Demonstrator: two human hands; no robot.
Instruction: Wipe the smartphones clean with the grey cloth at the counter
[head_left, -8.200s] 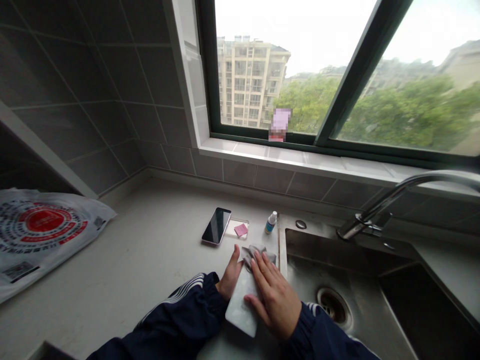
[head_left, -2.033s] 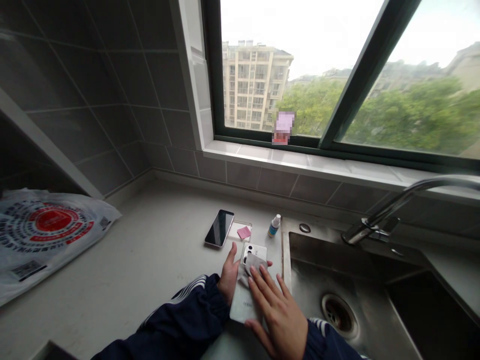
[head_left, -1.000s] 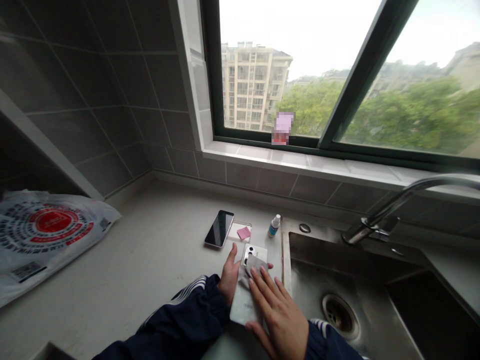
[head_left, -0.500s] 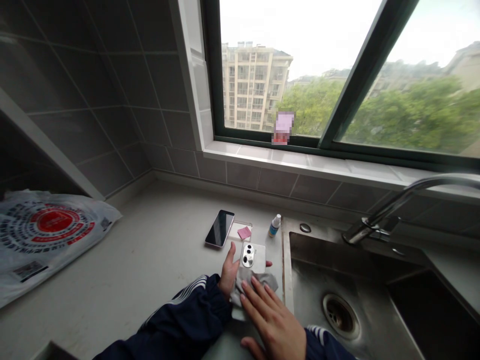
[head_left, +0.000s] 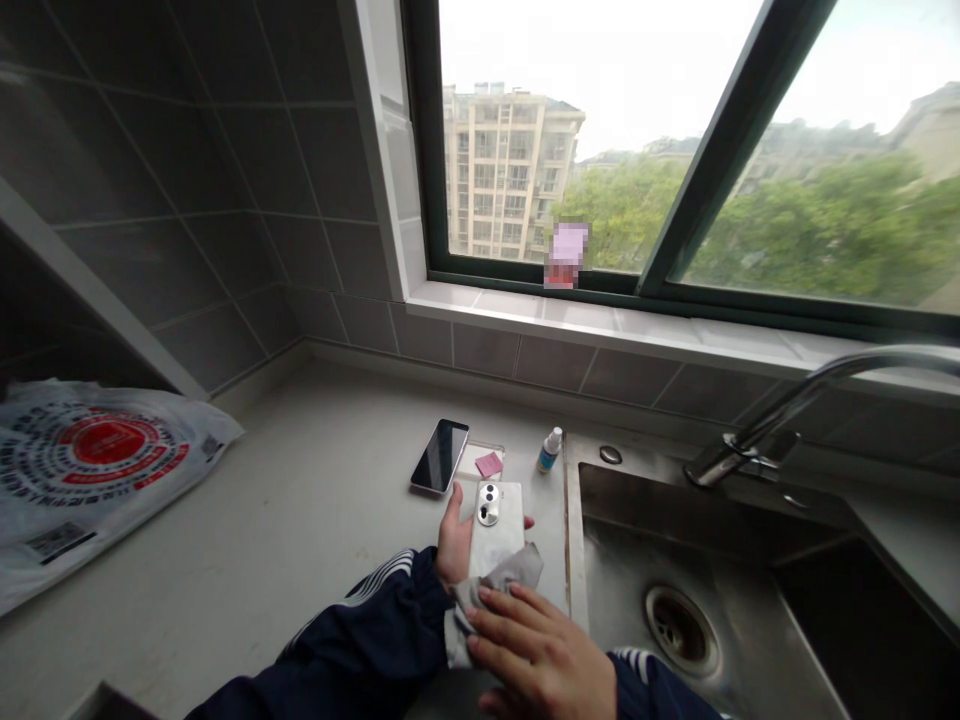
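Note:
A white phone (head_left: 498, 530) lies back up in my left hand (head_left: 454, 540), its camera lenses at the top. My left thumb runs along the near-left edge, and fingertips show past the right edge. My right hand (head_left: 544, 650) presses a grey cloth (head_left: 517, 568) against the phone's lower part, fingers laid over the fabric; the thumb is partly hidden. Just beyond are a second phone (head_left: 440, 456) with a dark screen, a clear phone case (head_left: 472, 455) and a pink paper (head_left: 489, 464) on it. A small spray bottle (head_left: 550, 450) stands to the right.
To the right is a steel sink (head_left: 574, 520) with a drain (head_left: 681, 630) and a curved tap (head_left: 757, 430). A printed plastic bag (head_left: 112, 460) rests on the counter (head_left: 315, 480) at left. Behind runs a tiled wall below a window sill (head_left: 600, 322).
My right hand and the cloth have slid down the phone toward me, uncovering more of its back. The phone in my left hand has shifted slightly left.

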